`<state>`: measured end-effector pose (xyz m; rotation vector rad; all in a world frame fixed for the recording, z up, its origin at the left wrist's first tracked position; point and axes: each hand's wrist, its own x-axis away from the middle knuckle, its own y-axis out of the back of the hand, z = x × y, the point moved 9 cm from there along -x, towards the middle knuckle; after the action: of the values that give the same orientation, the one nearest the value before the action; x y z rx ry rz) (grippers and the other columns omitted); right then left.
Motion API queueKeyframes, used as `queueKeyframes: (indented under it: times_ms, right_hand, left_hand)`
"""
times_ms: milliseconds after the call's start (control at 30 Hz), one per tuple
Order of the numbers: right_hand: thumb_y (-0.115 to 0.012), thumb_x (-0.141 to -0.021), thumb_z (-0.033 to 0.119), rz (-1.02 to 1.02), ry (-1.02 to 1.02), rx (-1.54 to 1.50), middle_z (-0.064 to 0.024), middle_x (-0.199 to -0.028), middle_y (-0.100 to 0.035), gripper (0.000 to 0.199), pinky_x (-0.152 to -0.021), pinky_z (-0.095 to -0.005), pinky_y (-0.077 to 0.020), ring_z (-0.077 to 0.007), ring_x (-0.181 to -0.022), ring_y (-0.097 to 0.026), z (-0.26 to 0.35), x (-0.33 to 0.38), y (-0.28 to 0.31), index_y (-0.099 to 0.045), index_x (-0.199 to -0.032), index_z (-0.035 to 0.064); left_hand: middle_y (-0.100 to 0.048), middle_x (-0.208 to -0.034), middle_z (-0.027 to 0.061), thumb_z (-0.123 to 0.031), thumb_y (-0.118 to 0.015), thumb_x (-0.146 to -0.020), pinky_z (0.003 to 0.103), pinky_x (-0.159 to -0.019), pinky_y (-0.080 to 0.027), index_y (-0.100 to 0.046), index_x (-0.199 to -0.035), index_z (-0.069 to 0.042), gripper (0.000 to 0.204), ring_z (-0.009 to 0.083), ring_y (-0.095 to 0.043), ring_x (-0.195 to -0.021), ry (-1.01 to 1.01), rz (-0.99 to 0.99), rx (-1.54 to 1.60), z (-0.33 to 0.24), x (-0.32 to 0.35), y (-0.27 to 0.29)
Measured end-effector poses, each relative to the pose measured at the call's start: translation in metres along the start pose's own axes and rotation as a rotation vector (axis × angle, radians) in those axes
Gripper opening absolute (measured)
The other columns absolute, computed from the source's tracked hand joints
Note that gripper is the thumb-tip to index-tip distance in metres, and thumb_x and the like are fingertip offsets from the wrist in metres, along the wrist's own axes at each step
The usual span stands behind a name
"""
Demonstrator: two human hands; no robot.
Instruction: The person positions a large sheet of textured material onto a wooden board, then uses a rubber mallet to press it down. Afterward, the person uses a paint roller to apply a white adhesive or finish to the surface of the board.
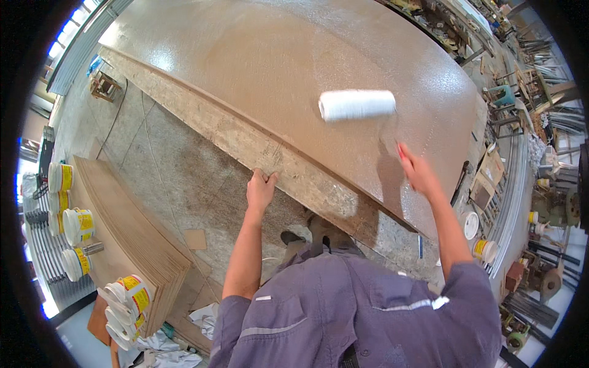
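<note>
A paint roller [358,105] with a fluffy white sleeve lies against a large brown board [257,73], whose surface gleams wet in places. Its red handle is wrapped in the fingers of my right hand [419,172], which is slightly blurred. The board rests on a worn bench top [215,130] that juts out along the near side. My left hand [262,189] is closed over the edge of that bench top, thumb on the upper face and fingers hidden below it.
Stacked brown boards [135,227] stand at the left, with several white buckets [78,227] along them. A small wooden stool [104,86] is at the far left. On the right are an open white bucket [485,250], metal bars and a cluttered bench. A cable [119,113] crosses the floor.
</note>
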<state>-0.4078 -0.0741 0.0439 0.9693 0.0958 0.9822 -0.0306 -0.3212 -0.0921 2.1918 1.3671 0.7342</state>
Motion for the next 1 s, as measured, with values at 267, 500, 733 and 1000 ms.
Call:
queueKeyframes:
  times_ms: [267,500,733,1000]
  right_hand:
    - [-0.049,-0.093,0.015,0.197,-0.349,-0.028,-0.0013,-0.073,-0.056,0.047,-0.060,-0.0288,-0.0460,-0.0128,-0.063,-0.053,-0.075,0.223,0.036,-0.049,-0.139,0.0079]
    - [-0.050,-0.094,0.021,0.332,-0.025,0.349,-0.0145,-0.098,-0.067,0.043,-0.077,-0.0314,-0.0503,-0.0185,-0.078,-0.064,0.026,0.085,0.025,-0.052,-0.136,0.0119]
    - [-0.041,-0.099,0.034,0.338,0.359,0.388,-0.0138,-0.087,-0.065,0.037,-0.060,-0.0397,-0.0489,-0.0230,-0.055,-0.057,0.283,-0.137,-0.129,-0.054,-0.128,0.0151]
    - [-0.037,-0.100,0.034,0.230,0.384,0.136,-0.0091,-0.061,-0.050,0.041,-0.041,-0.0358,-0.0420,-0.0174,-0.043,-0.048,0.402,-0.243,-0.229,-0.048,-0.137,0.0209]
  left_hand:
    - [-0.063,-0.083,0.0285,-0.037,-0.059,-0.090,0.049,-0.069,-0.049,-0.062,-0.084,0.005,0.043,0.0460,-0.063,-0.080,0.105,0.234,-0.067,0.164,0.085,-0.029]
    - [-0.065,-0.065,0.0216,-0.040,-0.061,-0.086,0.045,-0.069,-0.052,-0.067,-0.073,0.006,0.048,0.0369,-0.068,-0.068,0.666,0.468,-0.199,0.400,0.320,-0.026]
    - [-0.064,-0.061,0.0130,-0.031,-0.063,-0.089,0.034,-0.048,-0.050,-0.060,-0.074,0.002,0.036,0.0193,-0.062,-0.050,0.979,0.054,0.129,0.320,0.424,0.011]
    - [-0.065,-0.070,0.0136,-0.028,-0.062,-0.092,0.032,-0.053,-0.050,-0.058,-0.091,0.006,0.034,0.0186,-0.061,-0.056,0.919,-0.133,0.372,0.223,0.375,0.006]
